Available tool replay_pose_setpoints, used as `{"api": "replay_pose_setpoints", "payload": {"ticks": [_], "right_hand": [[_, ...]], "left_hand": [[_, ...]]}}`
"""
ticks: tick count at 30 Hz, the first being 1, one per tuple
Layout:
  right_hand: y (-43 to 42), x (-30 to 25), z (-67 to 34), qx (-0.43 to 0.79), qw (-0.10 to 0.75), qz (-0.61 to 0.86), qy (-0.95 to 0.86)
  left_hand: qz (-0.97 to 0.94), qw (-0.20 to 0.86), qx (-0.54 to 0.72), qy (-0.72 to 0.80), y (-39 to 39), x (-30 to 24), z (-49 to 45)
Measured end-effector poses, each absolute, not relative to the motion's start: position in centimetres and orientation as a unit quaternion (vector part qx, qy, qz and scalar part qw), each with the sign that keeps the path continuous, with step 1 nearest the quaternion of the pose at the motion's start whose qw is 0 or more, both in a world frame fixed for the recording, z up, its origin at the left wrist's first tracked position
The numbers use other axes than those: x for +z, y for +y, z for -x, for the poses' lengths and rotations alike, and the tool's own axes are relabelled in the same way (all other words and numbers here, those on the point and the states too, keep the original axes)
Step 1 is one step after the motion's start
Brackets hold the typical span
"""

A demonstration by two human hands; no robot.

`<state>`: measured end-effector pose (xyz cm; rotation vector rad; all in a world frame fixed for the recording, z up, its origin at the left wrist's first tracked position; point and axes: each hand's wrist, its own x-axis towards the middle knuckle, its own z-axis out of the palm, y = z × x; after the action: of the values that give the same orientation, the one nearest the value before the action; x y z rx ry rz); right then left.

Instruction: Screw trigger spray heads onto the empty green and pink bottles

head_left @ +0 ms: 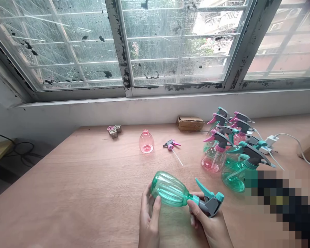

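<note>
A green see-through spray bottle (170, 189) lies on its side in my two hands above the table, its base to the left. My left hand (151, 213) is wrapped round the base end, thumb in front. At the neck, my right hand (205, 220) grips the teal collar by the grey and teal spray head (210, 199), which sits on the bottle. Beyond them stands a pink bottle (146, 142) without a head. Beside it lies a loose grey and pink spray head (171, 144) with its white dip tube pointing toward me.
Several spray bottles (237, 172) with heads stand grouped at the right. A small cardboard box (190, 123) and several small dark blocks (114, 131) lie near the wall. A white charger (270, 143) with a cable sits behind the bottles. A blurred dark patch covers the lower right.
</note>
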<state>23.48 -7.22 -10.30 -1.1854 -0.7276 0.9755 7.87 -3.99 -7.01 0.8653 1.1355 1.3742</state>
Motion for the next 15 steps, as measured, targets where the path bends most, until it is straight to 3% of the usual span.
{"api": "replay_pose_setpoints", "payload": {"ticks": [15], "right_hand": [[-7.7,-10.1,-23.1,0.377,0.65,0.562,-0.346]], "left_hand": [[-0.355,0.519,0.595,0.5,-4.0,-6.0,-8.2]]}}
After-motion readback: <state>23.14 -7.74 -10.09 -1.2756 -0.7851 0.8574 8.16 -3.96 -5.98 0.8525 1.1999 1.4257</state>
